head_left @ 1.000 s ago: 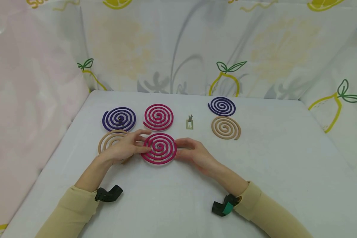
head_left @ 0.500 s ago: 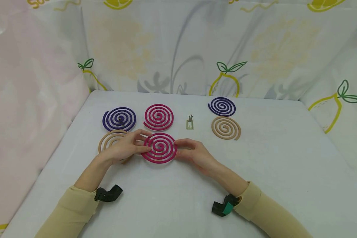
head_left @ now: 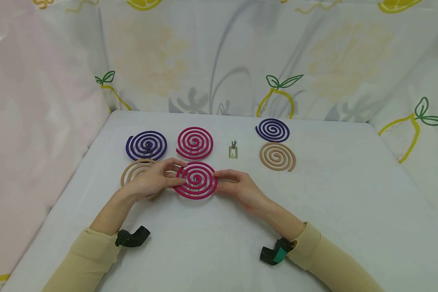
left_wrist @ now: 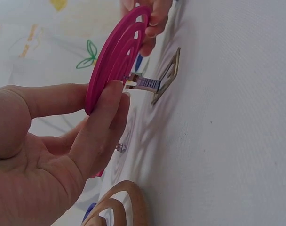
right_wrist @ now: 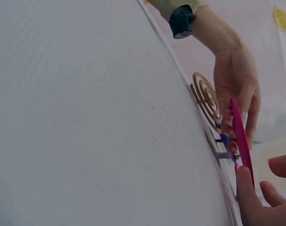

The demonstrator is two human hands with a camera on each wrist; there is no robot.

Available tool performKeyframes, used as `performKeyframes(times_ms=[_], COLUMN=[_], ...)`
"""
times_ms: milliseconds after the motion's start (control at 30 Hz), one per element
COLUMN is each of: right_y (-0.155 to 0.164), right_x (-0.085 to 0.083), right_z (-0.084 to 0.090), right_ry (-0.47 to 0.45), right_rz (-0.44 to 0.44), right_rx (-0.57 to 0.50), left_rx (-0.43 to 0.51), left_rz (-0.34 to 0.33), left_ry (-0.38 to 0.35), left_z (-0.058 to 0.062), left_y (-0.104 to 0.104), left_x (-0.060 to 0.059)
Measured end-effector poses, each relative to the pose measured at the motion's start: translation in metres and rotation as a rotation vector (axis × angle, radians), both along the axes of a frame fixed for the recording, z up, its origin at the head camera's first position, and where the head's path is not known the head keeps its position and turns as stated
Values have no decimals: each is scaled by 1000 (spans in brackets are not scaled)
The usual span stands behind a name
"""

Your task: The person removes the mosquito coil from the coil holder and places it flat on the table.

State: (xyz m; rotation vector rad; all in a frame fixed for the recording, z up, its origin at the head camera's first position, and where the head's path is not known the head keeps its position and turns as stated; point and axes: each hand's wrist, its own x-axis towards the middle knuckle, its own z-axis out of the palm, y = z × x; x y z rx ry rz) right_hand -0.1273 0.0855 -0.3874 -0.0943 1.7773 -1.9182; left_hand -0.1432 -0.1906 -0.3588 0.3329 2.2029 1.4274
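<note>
Both hands are at a pink mosquito coil [head_left: 196, 178], held just above the white table. My left hand [head_left: 151, 180] pinches its left edge between thumb and fingers. On the opposite edge, my right hand [head_left: 242, 190] holds the coil with thumb and fingertips. Under the coil, a thin metal stand [left_wrist: 147, 84] rises from its flat base towards the coil's centre; whether the tip passes through is hard to tell. A tan coil [head_left: 122, 177] lies partly hidden below my left hand. Behind the held coil is another pink coil [head_left: 194, 142], raised on a stand.
At the back left a purple coil [head_left: 149, 144] is on a stand. A small metal stand [head_left: 233, 152] with upright prongs stands right of the back pink coil. Further right lie another purple coil [head_left: 272, 129] and a tan coil [head_left: 276, 156]. A patterned cloth hangs behind the table.
The held pink coil's front edge has risen slightly and its tilt has changed a little. Both hands keep their hold in nearly the same place. The other coils have not moved.
</note>
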Motion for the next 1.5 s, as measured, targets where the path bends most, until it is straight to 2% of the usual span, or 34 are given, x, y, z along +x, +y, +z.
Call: performKeyframes(times_ms=[333, 967, 1167, 1333, 1500], right_y=[1, 2, 4, 7, 8], right_x=[1, -2, -3, -4, -6], right_z=[0, 4, 5, 6, 6], right_ry=[19, 2, 12, 62, 94], right_rz=[-2, -47, -81, -117, -169], right_rx=[-32, -53, -44, 7, 25], left_rx=[22, 20, 68, 128, 177], left_rz=[14, 12, 17, 31, 45], left_ry=[-33, -30, -37, -66, -61], left_z=[1, 1, 0, 1, 1], left_y=[0, 0, 2, 4, 6], left_x=[-1, -1, -1, -1, 0])
